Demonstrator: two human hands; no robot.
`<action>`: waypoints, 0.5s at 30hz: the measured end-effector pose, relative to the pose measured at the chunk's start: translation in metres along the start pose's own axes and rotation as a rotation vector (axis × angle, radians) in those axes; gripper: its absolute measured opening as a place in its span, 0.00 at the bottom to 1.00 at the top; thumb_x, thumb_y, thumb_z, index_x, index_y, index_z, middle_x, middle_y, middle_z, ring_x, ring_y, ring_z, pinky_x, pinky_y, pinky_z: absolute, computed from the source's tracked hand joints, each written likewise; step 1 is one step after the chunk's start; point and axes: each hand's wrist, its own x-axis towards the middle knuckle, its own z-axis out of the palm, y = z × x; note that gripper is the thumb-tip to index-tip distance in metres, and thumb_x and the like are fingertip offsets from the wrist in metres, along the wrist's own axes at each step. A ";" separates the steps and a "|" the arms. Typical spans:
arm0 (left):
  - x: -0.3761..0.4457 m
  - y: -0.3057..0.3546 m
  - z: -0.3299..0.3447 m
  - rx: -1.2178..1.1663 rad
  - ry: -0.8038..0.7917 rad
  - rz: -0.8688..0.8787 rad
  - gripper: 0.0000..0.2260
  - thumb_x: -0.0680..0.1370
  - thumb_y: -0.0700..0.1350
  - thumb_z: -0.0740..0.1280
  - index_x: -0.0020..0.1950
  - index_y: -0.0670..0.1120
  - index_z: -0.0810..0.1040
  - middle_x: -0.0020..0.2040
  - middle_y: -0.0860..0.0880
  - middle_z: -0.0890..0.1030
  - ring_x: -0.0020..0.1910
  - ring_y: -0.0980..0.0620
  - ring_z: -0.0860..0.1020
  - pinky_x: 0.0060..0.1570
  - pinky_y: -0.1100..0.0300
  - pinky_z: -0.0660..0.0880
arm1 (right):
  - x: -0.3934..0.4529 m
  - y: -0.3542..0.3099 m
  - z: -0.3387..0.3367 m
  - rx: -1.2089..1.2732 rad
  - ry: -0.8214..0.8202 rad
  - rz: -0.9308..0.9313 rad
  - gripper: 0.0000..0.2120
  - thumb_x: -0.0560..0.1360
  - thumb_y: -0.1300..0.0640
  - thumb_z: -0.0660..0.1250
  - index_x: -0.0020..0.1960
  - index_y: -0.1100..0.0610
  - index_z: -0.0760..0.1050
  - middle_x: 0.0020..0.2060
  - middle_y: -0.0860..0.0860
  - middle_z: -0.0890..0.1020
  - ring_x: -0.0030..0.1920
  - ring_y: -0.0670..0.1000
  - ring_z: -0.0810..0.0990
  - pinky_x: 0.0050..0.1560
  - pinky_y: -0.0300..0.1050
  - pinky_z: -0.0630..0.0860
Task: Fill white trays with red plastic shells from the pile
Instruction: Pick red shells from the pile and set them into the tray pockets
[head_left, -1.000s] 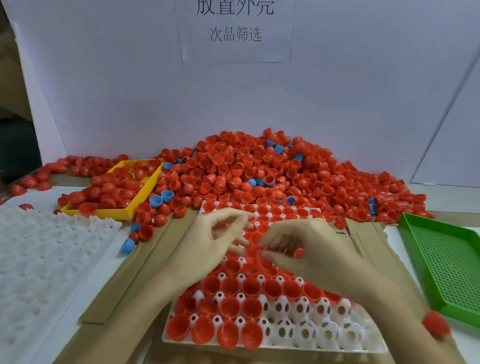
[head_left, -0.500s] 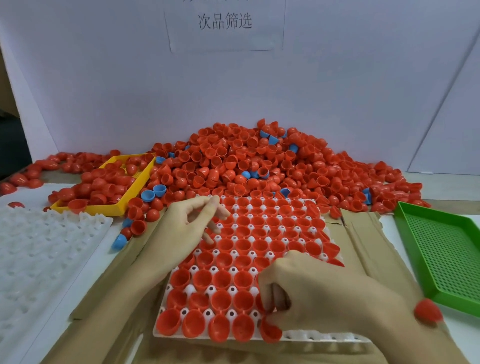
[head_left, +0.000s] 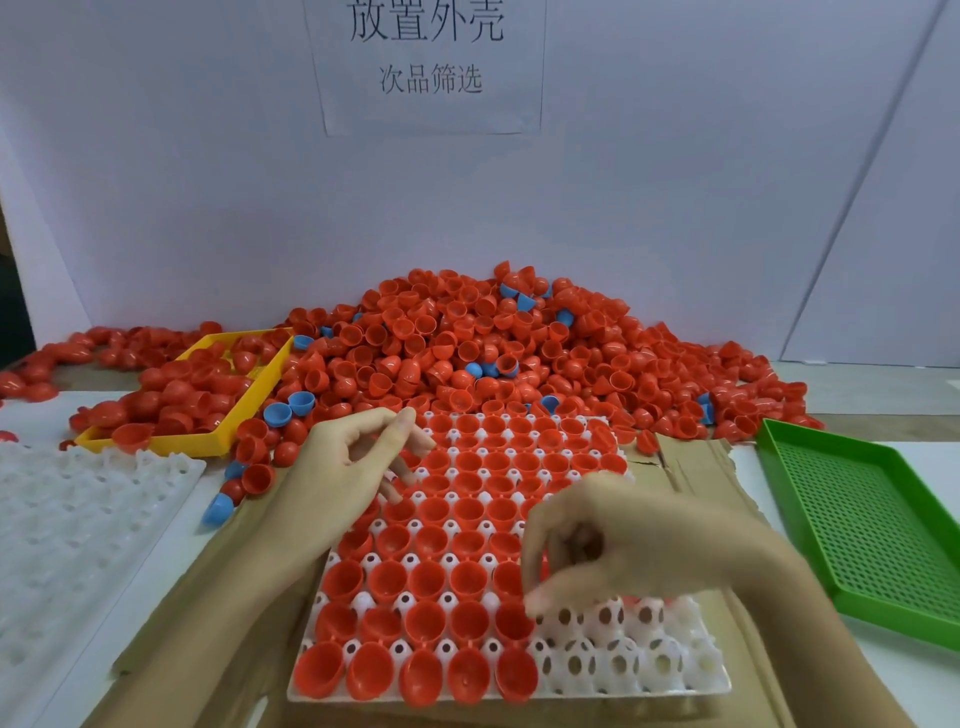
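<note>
**Last sockets, near right corner**

Tray (head_left: 670, 686) flat on cardboard (head_left: 696, 457), filled with shells (head_left: 470, 462) but for a patch of bare sockets (head_left: 618, 662) at the near right corner; those sockets just under and toward the viewer from the right hand (head_left: 631, 545), so clearly the nearer hand; left hand (head_left: 345, 470) well apart from them, over the tray's far left. Pile (head_left: 467, 343) beyond the tray's far edge, past both hands, the left one closer to it.

Right fingers curled down over the tray's near right part, blurred; anything pinched beneath them hidden, cannot tell. Left fingers loosely curled, thumb toward forefinger; nothing seen between them, though the palm side faces away. Rows under the right hand covered, so fill there unknown; spare tray (head_left: 78, 519) cut off at left.
</note>
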 end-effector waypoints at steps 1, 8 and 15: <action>0.000 -0.001 -0.001 0.002 0.004 0.002 0.15 0.81 0.56 0.63 0.44 0.53 0.86 0.46 0.52 0.86 0.40 0.50 0.84 0.37 0.59 0.82 | -0.004 0.003 -0.009 0.040 0.062 0.005 0.09 0.78 0.44 0.73 0.49 0.48 0.83 0.36 0.49 0.85 0.32 0.43 0.80 0.33 0.34 0.75; 0.003 -0.003 -0.004 0.042 0.013 0.008 0.15 0.83 0.54 0.63 0.44 0.53 0.86 0.45 0.53 0.86 0.40 0.51 0.85 0.37 0.63 0.81 | 0.012 0.080 -0.056 0.052 0.924 0.338 0.13 0.82 0.67 0.63 0.50 0.53 0.83 0.41 0.50 0.86 0.41 0.51 0.85 0.45 0.51 0.85; 0.003 -0.004 -0.005 0.029 0.011 0.023 0.15 0.81 0.57 0.63 0.44 0.54 0.86 0.46 0.53 0.86 0.40 0.50 0.85 0.36 0.60 0.82 | 0.050 0.148 -0.081 -0.383 0.584 0.483 0.22 0.78 0.73 0.64 0.64 0.51 0.81 0.59 0.52 0.80 0.56 0.50 0.78 0.52 0.41 0.77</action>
